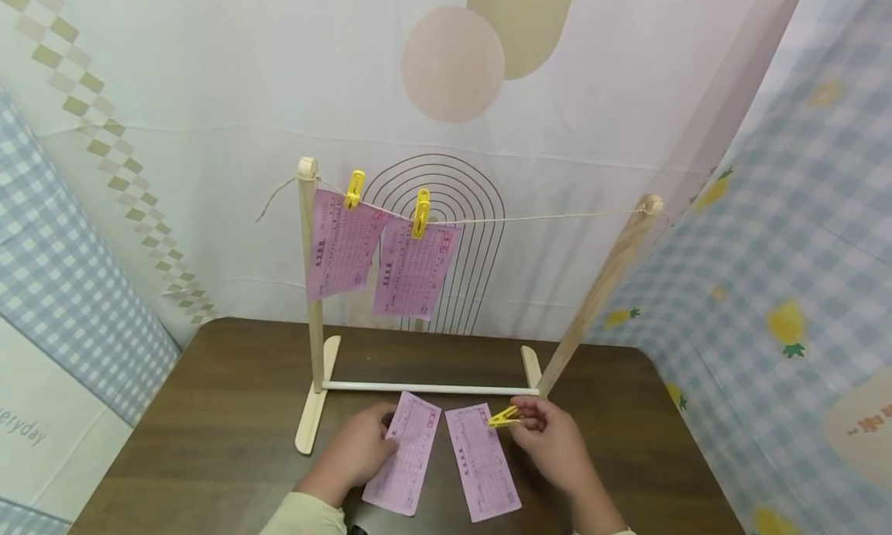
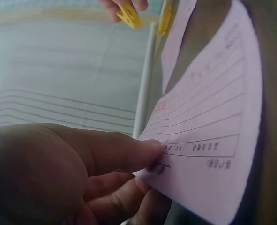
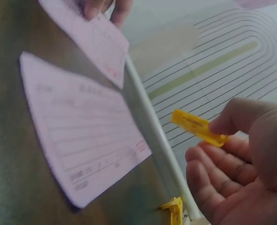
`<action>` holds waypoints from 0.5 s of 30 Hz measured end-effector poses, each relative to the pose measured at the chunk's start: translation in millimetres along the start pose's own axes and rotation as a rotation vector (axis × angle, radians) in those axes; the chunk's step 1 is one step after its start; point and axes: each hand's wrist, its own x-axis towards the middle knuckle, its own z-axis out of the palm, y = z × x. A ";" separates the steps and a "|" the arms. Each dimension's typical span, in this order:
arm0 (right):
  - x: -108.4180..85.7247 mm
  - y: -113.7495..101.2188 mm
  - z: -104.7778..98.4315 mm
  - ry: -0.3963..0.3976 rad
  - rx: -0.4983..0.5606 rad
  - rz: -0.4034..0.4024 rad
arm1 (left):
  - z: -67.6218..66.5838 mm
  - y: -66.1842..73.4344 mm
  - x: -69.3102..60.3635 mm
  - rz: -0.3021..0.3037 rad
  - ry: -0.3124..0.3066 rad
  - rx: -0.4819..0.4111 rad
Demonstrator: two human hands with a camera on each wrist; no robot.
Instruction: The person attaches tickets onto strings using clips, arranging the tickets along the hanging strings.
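Two hung pink slips (image 1: pixel 416 272) are dangling near the L end of the string (image 1: pixel 543 217) on a wooden stand (image 1: pixel 316 287), each under its own hung yellow peg (image 1: pixel 421 214). Judging by that, approx. half the job is looking done; two more slips are waiting below, and the R stretch of string is carrying nothing.

The held slip (image 1: pixel 411 450) is sitting low in front of the stand's white bar (image 1: pixel 432 388), tilting a bit; can't tell if it's fully off the desk (image 1: pixel 230 411). Just to its R, apart from it, the flat slip (image 1: pixel 482 465) is lying on the desk. A spare peg (image 3: pixel 175 211) is resting beside the bar's R end, per the R wrist view.

Pose: the L hand (image 1: pixel 365 446) is reaching in from lower L, pinching the held slip's L edge w/ thumb on top & fingers curling underneath. The R hand (image 1: pixel 554 438) is coming from lower R, pinching the held peg (image 1: pixel 503 417) btwn thumb & forefinger, nose pointing L; the other fingers are curling loosely. That peg is hovering by the flat slip's top R corner, not gripping paper.
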 end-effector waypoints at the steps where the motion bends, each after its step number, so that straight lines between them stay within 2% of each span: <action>1: 0.3 -2.3 -3.0 -0.006 0.037 0.000 | -3.4 0.1 0.3 0.011 -0.003 -0.007; 4: 1.7 -10.4 -13.5 -0.034 0.097 -0.004 | -14.4 1.9 1.4 0.040 -0.010 -0.041; 7: 3.3 -20.1 -24.8 -0.070 0.101 -0.038 | -24.6 5.3 2.6 0.059 -0.024 -0.081; 12: 9.0 -41.1 -43.5 -0.123 0.071 -0.151 | -35.5 12.9 7.5 0.099 -0.031 -0.163; 15: 14.8 -57.4 -52.7 -0.142 0.091 -0.217 | -38.1 18.8 11.6 0.107 -0.030 -0.226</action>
